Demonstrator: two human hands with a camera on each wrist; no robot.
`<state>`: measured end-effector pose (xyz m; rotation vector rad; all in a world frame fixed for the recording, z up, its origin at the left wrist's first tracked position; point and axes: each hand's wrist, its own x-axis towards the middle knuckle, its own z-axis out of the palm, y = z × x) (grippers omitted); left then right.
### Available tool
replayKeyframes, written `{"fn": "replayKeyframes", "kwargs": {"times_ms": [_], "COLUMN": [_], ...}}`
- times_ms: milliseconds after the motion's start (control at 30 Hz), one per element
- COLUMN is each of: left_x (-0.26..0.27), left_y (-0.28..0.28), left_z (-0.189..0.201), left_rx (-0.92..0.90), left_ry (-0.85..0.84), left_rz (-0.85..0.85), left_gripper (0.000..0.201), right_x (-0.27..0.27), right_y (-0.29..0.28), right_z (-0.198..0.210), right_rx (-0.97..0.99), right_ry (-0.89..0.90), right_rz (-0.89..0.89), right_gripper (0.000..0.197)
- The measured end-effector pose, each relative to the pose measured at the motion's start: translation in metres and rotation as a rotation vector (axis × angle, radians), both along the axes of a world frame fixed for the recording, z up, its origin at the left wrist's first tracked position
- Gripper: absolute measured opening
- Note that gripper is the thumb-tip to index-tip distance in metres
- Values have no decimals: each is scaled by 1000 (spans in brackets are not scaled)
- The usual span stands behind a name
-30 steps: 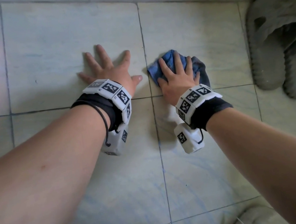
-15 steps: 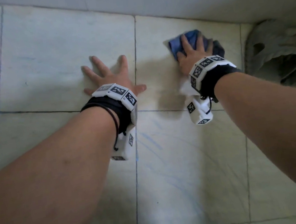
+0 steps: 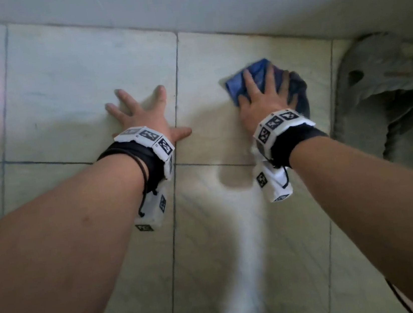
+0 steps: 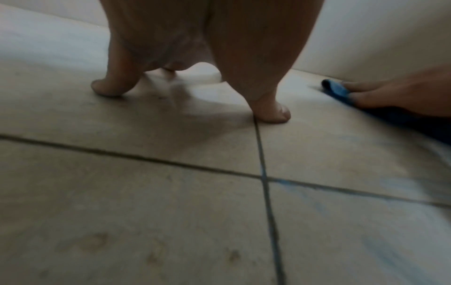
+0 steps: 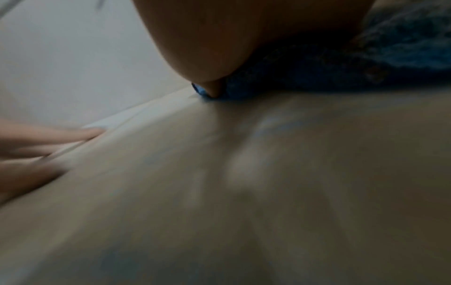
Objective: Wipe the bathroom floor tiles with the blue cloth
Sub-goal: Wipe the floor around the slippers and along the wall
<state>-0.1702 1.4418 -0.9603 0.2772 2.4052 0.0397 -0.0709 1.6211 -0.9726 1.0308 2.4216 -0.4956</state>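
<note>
Blue cloth (image 3: 255,76) has come back from wall a little since half-second ago — I read return stroke, tile near grey slipper (image 3: 381,96) mid-wipe. My right hand (image 3: 261,99) flat on cloth, grip spread, pressing. Left hand (image 3: 142,115) further from slipper, fingers splayed on floor tiles (image 3: 84,75) — bracing, nothing held.
</note>
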Motion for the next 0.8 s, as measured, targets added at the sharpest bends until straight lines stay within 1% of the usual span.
{"fn": "replayKeyframes", "kwargs": {"times_ms": [67, 133, 167, 233, 267, 333, 467, 800], "left_x": [-1, -2, -2, -3, -3, -4, -3, -3], "left_y": [2, 3, 3, 5, 5, 5, 5, -5], "left_z": [-1, -2, -2, -1, 1, 3, 2, 0], "left_rx": [-25, -46, -54, -49, -41, -42, -45, 44], "left_ry": [3, 12, 18, 15, 4, -10, -14, 21], "left_rz": [-12, -26, -29, -21, -13, -4, -7, -46], "left_gripper": [102, 104, 105, 106, 106, 106, 106, 101], "right_x": [-8, -30, -41, -48, -43, -33, -27, -31], "right_y": [23, 14, 2, -29, -42, -50, -44, -50], "right_z": [3, 5, 5, 4, 3, -2, -3, -4], "right_rx": [50, 62, 27, -71, -100, -104, -107, -39], "right_ry": [-37, -12, 7, 34, 34, 38, 26, 9], "right_rz": [-111, -131, -85, 68, 129, 196, 208, 175], "right_gripper": [57, 57, 56, 56, 57, 57, 58, 57]}}
